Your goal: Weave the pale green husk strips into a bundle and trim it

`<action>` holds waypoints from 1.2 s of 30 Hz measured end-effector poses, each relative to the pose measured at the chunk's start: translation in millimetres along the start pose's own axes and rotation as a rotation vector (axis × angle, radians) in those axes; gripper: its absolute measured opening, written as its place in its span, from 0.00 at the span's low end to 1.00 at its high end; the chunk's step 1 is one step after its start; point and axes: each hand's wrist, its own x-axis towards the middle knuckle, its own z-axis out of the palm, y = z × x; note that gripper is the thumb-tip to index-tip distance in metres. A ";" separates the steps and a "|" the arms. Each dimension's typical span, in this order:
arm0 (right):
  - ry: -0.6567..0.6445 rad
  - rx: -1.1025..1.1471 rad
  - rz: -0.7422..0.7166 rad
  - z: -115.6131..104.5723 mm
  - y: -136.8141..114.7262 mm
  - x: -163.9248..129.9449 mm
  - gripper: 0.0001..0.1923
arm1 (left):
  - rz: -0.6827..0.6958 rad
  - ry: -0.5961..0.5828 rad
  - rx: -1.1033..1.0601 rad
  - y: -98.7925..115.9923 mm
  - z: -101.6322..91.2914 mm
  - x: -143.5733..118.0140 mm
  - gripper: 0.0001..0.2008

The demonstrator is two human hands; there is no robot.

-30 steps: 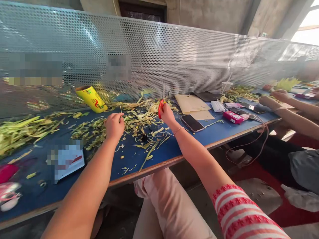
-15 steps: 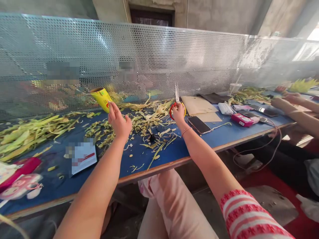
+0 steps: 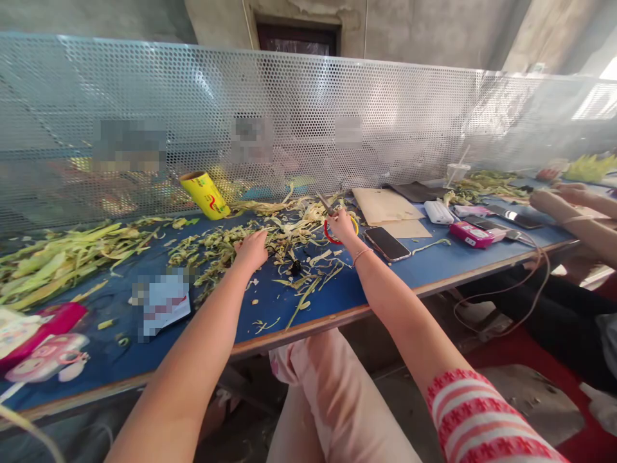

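Observation:
My right hand (image 3: 341, 226) is closed around the red and yellow handles of a pair of scissors (image 3: 328, 204), whose blades point up and to the left. Among dried, pale green and yellow plant scraps (image 3: 294, 222) on the table is my left hand (image 3: 251, 249), low over the pile. Its fingers are mostly hidden behind the back of the hand, so I cannot tell if they grip anything. Behind it, a yellow cardboard tube (image 3: 206, 196) with printing stands tilted by the mesh panel, apart from my hand.
Long leaf strips (image 3: 62, 260) lie at the left, near a blurred packet (image 3: 166, 305) and a pink pouch (image 3: 51, 331). A phone (image 3: 387, 244), cardboard (image 3: 385, 204) and a pink box (image 3: 475, 234) are at the right. A perforated metal panel (image 3: 299, 116) borders the back; another person's hands (image 3: 554, 199) are far right.
My left hand has let go of the yellow tube and moved down and right to the scraps. The scissors have tipped from upright toward the left.

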 end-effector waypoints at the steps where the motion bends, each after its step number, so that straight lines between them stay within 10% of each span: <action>1: -0.047 0.008 0.034 0.2 2.3 1.1 0.15 | 0.008 0.018 0.008 -0.6 1.1 0.0 0.28; 21: -0.081 -0.296 0.080 -4.1 12.4 -4.5 0.19 | -0.109 0.044 -0.205 5.0 -0.4 3.2 0.24; 29: -0.112 -0.403 -0.231 8.7 5.3 -15.8 0.23 | -0.117 0.020 -0.237 8.0 -4.3 2.5 0.24; 36: -0.121 -0.512 0.006 11.3 3.2 -19.3 0.34 | -0.116 0.041 -0.250 6.6 -1.0 4.4 0.23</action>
